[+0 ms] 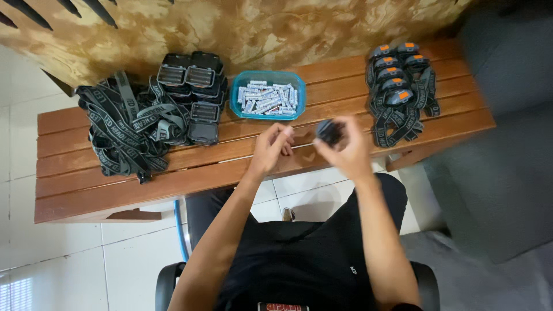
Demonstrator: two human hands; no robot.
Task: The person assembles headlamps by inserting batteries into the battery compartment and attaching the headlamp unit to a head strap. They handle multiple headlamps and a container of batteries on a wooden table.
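Headlamp body sits pinched in my right hand, centre of frame, over the bench. Left hand is curled, fingertips together (can't tell what's in them). Best kept low w/ a firm grip, near the battery tub.

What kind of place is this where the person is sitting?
Probably a small assembly workspace indoors. A slatted wooden bench stands on white tiles, bearing heaps of black headlamps with grey straps, a teal plastic tray of small batteries, and the right hand holds a dark headlamp body.
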